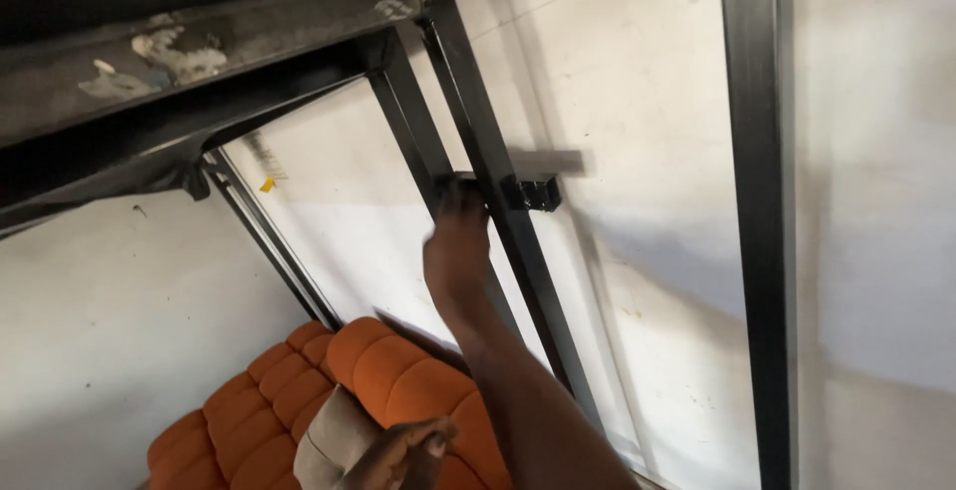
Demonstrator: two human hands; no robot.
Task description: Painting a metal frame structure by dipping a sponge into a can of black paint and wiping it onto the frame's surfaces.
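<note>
My right hand [456, 236] reaches up and is blurred. Its fingertips rest on a slanted black metal upright [518, 251], right beside a small black bracket [533, 193] fixed to that upright. I cannot make out whether the fingers grip the bar or hold anything. My left hand [403, 450] is low at the bottom edge, closed around a folded beige cloth [329, 440], just above an orange cushion.
Other black metal frame bars stand against the white wall: a second slanted one [408, 122], a thin one at the left [269, 236] and a wide vertical one [762, 231] at the right. A dark, stained beam [199, 47] crosses overhead. An orange tufted sofa [254, 410] lies below.
</note>
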